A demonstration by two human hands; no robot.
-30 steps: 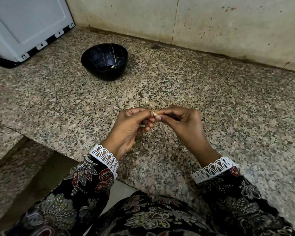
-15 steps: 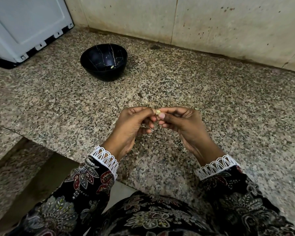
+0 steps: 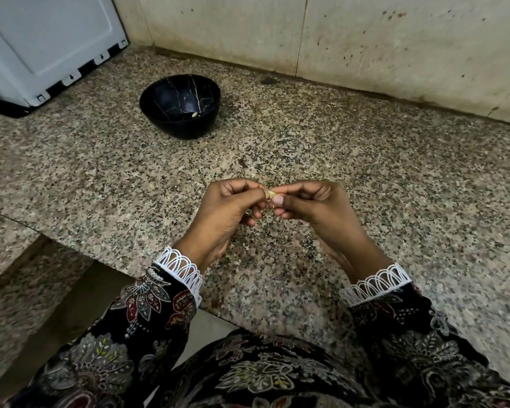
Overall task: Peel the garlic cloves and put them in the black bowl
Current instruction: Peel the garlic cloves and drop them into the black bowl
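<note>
Hands barely shifted, garlic clove [image 3: 271,194] apparently pinched between left hand [image 3: 227,213] and right hand [image 3: 312,210] fingertips, both grips closed

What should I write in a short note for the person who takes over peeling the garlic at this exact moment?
Left hand: pinches the garlic clove at its fingertips, above the granite counter.
Right hand: thumb and fingers pinch the same clove from the other side, a peeling grip.
Black bowl: stands on the counter beyond the hands, towards the left; one small pale piece, probably a peeled clove, lies inside.
Done: seemingly one clove in the bowl.
Left: finish peeling this clove and drop it in the bowl. No other cloves are clearly visible.
</note>
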